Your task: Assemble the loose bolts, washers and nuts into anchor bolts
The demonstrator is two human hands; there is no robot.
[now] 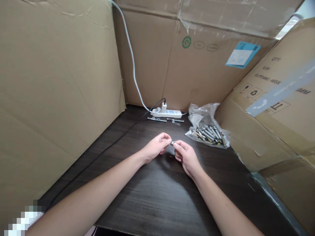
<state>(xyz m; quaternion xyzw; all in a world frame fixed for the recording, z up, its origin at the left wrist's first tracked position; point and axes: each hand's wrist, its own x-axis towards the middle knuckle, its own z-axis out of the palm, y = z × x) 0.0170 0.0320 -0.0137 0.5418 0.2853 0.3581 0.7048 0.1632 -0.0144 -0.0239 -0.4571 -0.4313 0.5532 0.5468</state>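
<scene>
My left hand (157, 146) and my right hand (185, 155) meet above the middle of the dark wooden table (147, 200). Both pinch a small metal bolt piece (172, 143) between their fingertips, one hand at each end. The piece is mostly hidden by the fingers. To the right of my right hand lies a clear plastic bag (208, 129) holding several metal anchor bolts. Two loose bolts (157, 119) and a few washers (175, 123) lie at the back of the table.
A white power strip (167, 113) with a plugged charger sits at the back; a white cable (131, 59) rises up and a black cable (103, 152) runs down left. Cardboard boxes (56, 91) wall in the table on the left, behind and on the right.
</scene>
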